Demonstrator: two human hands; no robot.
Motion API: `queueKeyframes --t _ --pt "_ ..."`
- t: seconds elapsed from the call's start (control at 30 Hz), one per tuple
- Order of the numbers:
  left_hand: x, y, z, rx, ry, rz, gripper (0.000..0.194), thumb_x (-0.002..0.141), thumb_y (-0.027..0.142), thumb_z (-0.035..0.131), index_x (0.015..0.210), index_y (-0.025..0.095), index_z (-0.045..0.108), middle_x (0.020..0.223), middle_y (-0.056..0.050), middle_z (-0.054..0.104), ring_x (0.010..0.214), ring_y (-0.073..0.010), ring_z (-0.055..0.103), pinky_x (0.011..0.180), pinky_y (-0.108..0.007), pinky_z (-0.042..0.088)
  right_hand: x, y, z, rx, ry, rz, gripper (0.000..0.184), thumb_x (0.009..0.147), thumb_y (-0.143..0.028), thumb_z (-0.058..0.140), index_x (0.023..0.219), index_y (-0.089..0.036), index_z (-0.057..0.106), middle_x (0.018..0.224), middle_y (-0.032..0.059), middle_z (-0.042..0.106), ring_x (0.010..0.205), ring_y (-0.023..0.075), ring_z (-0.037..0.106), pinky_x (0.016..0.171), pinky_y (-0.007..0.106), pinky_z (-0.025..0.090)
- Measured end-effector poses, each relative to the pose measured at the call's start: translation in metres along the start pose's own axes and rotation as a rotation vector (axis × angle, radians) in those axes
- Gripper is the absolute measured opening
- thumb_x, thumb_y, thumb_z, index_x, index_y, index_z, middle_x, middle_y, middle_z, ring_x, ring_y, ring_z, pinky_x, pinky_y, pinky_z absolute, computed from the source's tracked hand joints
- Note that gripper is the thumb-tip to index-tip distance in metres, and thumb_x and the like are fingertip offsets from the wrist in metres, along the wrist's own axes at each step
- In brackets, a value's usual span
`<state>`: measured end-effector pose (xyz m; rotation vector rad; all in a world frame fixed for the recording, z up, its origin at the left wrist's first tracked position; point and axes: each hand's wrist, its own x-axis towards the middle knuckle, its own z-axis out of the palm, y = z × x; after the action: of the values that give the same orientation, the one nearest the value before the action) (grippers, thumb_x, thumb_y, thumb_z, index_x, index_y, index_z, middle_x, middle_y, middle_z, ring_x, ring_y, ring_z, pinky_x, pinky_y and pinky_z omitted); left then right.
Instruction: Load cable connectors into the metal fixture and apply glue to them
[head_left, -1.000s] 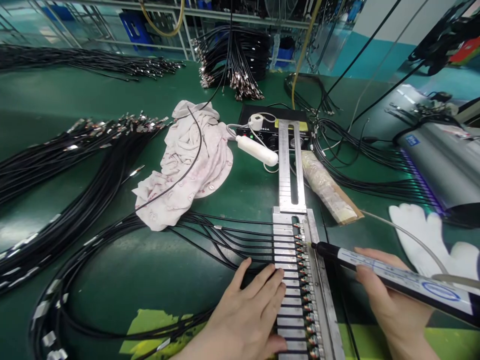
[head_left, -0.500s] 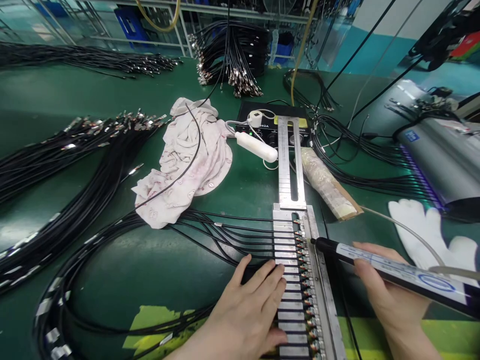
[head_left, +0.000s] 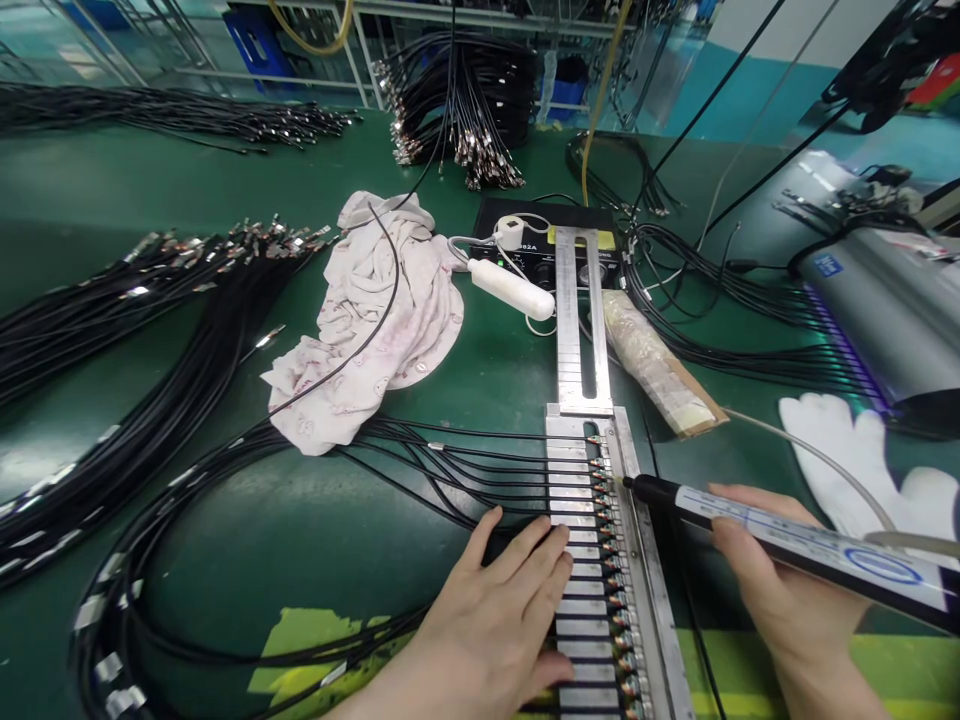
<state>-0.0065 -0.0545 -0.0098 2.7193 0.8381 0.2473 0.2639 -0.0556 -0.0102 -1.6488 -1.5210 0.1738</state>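
My left hand [head_left: 495, 610] lies flat, fingers stretched out, over black cables [head_left: 480, 485] at the left edge of a slotted metal jig [head_left: 577, 585]. The cables sit across the jig in its slots. Their metal-tipped ends [head_left: 616, 580] line up along its right side. My right hand [head_left: 787, 570] is closed around a thick pen-shaped tool [head_left: 802, 545] with a black barrel and white label. Its dark, narrow tip points left, close to the upper cable ends; whether it touches them I cannot tell.
A crumpled cloth [head_left: 390, 300] lies left of a black control box [head_left: 525, 245]. Cable bundles [head_left: 187, 370] cover the left side. A white glove [head_left: 847, 465] and a grey machine with purple light [head_left: 877, 300] are at right. A wrapped cardboard piece [head_left: 656, 360] lies beside the jig.
The view has shifted very slightly. Both hands keep nearly the same places, and the tool's tip stays near the upper cable ends.
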Motion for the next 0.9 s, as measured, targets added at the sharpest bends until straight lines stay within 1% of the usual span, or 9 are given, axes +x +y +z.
queueKeyframes --t 0.07,0.17,0.3,0.43,0.53,0.7,0.9 --pt "-0.0002 -0.0001 0.0008 0.003 -0.005 0.002 0.056 0.087 0.051 0.049 0.128 0.013 0.047 0.134 -0.012 0.05 0.126 -0.0246 0.044 0.11 -0.047 0.026 -0.0009 0.0018 0.0001 0.004 0.002 -0.007 0.015 0.072 -0.033 0.067 0.084 -0.023 0.068 0.078 0.0023 0.07 0.051 0.0173 0.06 0.056 0.033 0.055" --pt "-0.0004 -0.0001 0.0012 0.006 -0.008 0.004 0.056 0.089 0.052 0.046 0.128 0.013 0.047 0.135 -0.01 0.049 0.126 -0.0247 0.044 0.11 -0.047 0.027 -0.001 0.0034 0.0008 -0.003 -0.002 -0.027 0.014 0.073 -0.031 0.067 0.085 -0.024 0.068 0.079 0.0022 0.07 0.057 0.0188 0.063 0.058 0.032 0.055" --pt "-0.0003 -0.0001 0.0003 -0.013 -0.021 -0.007 0.054 0.088 0.049 0.049 0.129 0.014 0.047 0.134 -0.011 0.05 0.126 -0.0246 0.043 0.11 -0.047 0.027 0.0 0.0026 0.0013 -0.004 -0.014 -0.029 0.014 0.073 -0.031 0.066 0.084 -0.024 0.068 0.079 0.0024 0.07 0.059 0.019 0.064 0.058 0.031 0.056" --pt "-0.0001 -0.0003 -0.0004 -0.034 -0.035 -0.017 0.054 0.088 0.049 0.049 0.129 0.015 0.047 0.135 -0.012 0.049 0.127 -0.0247 0.043 0.11 -0.048 0.026 0.0 0.001 0.0 0.0 -0.01 -0.015 0.014 0.071 -0.031 0.067 0.082 -0.023 0.069 0.077 0.0031 0.07 0.061 0.0205 0.065 0.057 0.031 0.056" --pt "0.0 -0.0002 0.0 -0.024 -0.023 -0.012 0.053 0.088 0.049 0.048 0.128 0.014 0.048 0.134 -0.011 0.05 0.126 -0.0243 0.044 0.11 -0.048 0.027 -0.0009 0.0011 -0.0011 0.009 -0.006 -0.002 0.014 0.071 -0.031 0.067 0.082 -0.023 0.069 0.077 0.0032 0.07 0.059 0.02 0.064 0.058 0.032 0.056" --pt "0.0002 0.0007 0.0009 0.006 -0.014 -0.005 0.054 0.09 0.051 0.043 0.128 0.012 0.047 0.135 -0.008 0.049 0.126 -0.024 0.044 0.109 -0.046 0.028 -0.0021 0.0031 -0.0015 -0.002 -0.017 0.019 0.015 0.072 -0.033 0.067 0.083 -0.023 0.069 0.078 0.004 0.069 0.056 0.0192 0.062 0.06 0.033 0.056" --pt "-0.0002 0.0011 -0.0007 0.003 -0.024 -0.019 0.053 0.09 0.05 0.045 0.128 0.013 0.047 0.136 -0.009 0.048 0.127 -0.0239 0.043 0.109 -0.047 0.028 -0.0029 0.0054 -0.0017 0.01 -0.021 0.014 0.014 0.072 -0.032 0.067 0.084 -0.024 0.069 0.078 0.0028 0.07 0.059 0.0197 0.063 0.06 0.033 0.056"
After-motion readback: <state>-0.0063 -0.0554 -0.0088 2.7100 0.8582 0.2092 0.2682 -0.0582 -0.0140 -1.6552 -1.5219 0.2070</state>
